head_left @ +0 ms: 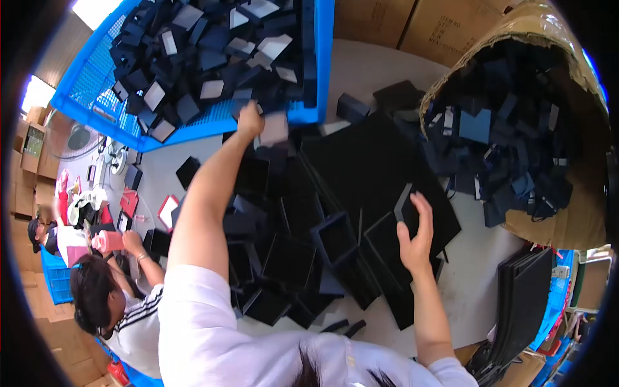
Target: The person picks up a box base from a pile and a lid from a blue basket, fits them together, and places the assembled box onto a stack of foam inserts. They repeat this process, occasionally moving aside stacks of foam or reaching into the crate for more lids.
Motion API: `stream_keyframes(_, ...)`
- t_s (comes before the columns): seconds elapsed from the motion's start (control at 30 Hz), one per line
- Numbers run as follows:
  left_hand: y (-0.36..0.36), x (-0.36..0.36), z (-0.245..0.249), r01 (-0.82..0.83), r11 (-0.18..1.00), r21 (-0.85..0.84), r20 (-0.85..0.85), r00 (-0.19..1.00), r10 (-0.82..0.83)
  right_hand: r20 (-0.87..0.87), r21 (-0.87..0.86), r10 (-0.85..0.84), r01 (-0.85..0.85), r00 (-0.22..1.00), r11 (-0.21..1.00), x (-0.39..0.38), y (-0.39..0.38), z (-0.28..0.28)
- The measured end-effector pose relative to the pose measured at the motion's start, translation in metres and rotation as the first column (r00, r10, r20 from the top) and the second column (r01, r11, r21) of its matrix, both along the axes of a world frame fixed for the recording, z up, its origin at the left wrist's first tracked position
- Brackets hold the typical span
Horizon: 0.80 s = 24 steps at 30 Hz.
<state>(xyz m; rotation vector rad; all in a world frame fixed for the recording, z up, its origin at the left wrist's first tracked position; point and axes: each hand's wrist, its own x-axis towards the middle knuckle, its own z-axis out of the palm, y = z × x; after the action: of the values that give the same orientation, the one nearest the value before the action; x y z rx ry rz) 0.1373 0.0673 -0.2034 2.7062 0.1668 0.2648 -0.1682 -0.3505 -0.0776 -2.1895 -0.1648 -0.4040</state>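
Observation:
My left hand is at the near rim of a blue plastic crate, fingers bent and slightly blurred. Beside it is a small box with a pale face, also blurred, and the fingers seem closed on it. Small dark boxes, some showing white insides, fill the crate. Over a stack of large black panels, my right hand has thumb and fingers around a thin dark piece. Open dark box parts lie in a heap between my arms.
A torn cardboard carton on its side at right holds many dark box pieces. Cartons stand behind the table. Black sheets lean at lower right. To the left, a person works with a pink item.

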Motion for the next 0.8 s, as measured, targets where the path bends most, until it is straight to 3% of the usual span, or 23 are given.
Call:
stream_keyframes(0.03, -0.007, -0.014, 0.039, 0.037, 0.993, -0.109, 0.139, 0.990, -0.022, 0.019, -0.016, 0.001, -0.001, 1.000, 1.000, 0.002, 0.003, 0.004)
stream_keyframes(0.07, -0.012, -0.028, 0.071, 0.075, 0.992, -0.106, 0.291, 0.956, -0.041, 0.061, 0.007, 0.004, -0.004, 0.998, 1.000, 0.004, 0.007, 0.008)
stream_keyframes(0.1, -0.028, -0.049, 0.117, 0.095, 0.954, -0.286, 0.217, 0.976, -0.032, 0.053, 0.016, 0.008, -0.009, 0.999, 1.000, 0.006, 0.012, 0.015)
stream_keyframes(0.2, -0.071, -0.119, 0.198, 0.196, 0.907, -0.372, 0.128, 0.979, -0.159, 0.216, -0.122, 0.144, -0.119, 0.966, 0.985, 0.012, 0.037, 0.044)
stream_keyframes(0.3, -0.110, -0.190, 0.220, 0.392, 0.797, -0.460, 0.154, 0.919, -0.363, 0.312, -0.196, 0.301, -0.249, 0.901, 0.948, 0.011, 0.073, 0.068)
stream_keyframes(0.37, -0.133, -0.225, 0.227, 0.274, 0.551, -0.788, 0.017, 0.904, -0.427, 0.353, -0.260, 0.371, -0.291, 0.859, 0.921, 0.008, 0.089, 0.077)
stream_keyframes(0.43, -0.153, -0.251, 0.228, 0.345, 0.422, -0.838, 0.129, 0.878, -0.462, 0.221, -0.414, 0.478, -0.361, 0.850, 0.835, 0.003, 0.090, 0.084)
stream_keyframes(0.47, -0.158, -0.262, 0.226, 0.386, 0.398, -0.832, 0.135, 0.837, -0.530, 0.208, -0.452, 0.482, -0.353, 0.851, 0.819, -0.003, 0.090, 0.082)
stream_keyframes(0.53, -0.169, -0.279, 0.222, 0.429, 0.346, -0.834, 0.219, 0.834, -0.506, 0.188, -0.499, 0.482, -0.339, 0.856, 0.798, -0.010, 0.087, 0.073)
stream_keyframes(0.6, -0.178, -0.290, 0.223, 0.445, 0.291, -0.847, 0.263, 0.826, -0.498, 0.361, -0.145, 0.275, -0.237, 0.891, 0.960, -0.013, 0.082, 0.068)
stream_keyframes(0.63, -0.182, -0.296, 0.225, 0.344, 0.312, -0.886, 0.177, 0.872, -0.457, 0.276, 0.203, 0.249, -0.310, 0.928, 0.929, -0.017, 0.078, 0.070)
stream_keyframes(0.67, -0.185, -0.299, 0.226, 0.237, 0.331, -0.913, 0.085, 0.906, -0.414, 0.273, 0.196, 0.241, -0.299, 0.931, 0.934, -0.019, 0.077, 0.071)
stream_keyframes(0.7, -0.184, -0.300, 0.226, 0.221, 0.362, -0.906, 0.065, 0.916, -0.397, 0.134, 0.420, 0.205, -0.243, 0.970, 0.874, -0.019, 0.077, 0.071)
stream_keyframes(0.73, -0.184, -0.301, 0.228, 0.221, 0.304, -0.927, 0.080, 0.906, -0.417, -0.011, 0.617, 0.197, -0.149, 0.980, 0.773, -0.019, 0.077, 0.072)
stream_keyframes(0.77, -0.184, -0.303, 0.230, 0.216, 0.247, -0.945, 0.091, 0.896, -0.435, -0.189, 0.592, 0.252, -0.094, 0.949, 0.800, -0.022, 0.072, 0.076)
stream_keyframes(0.8, -0.183, -0.309, 0.236, 0.217, 0.245, -0.945, 0.090, 0.892, -0.442, -0.156, 0.585, 0.227, -0.096, 0.961, 0.806, -0.020, 0.071, 0.069)
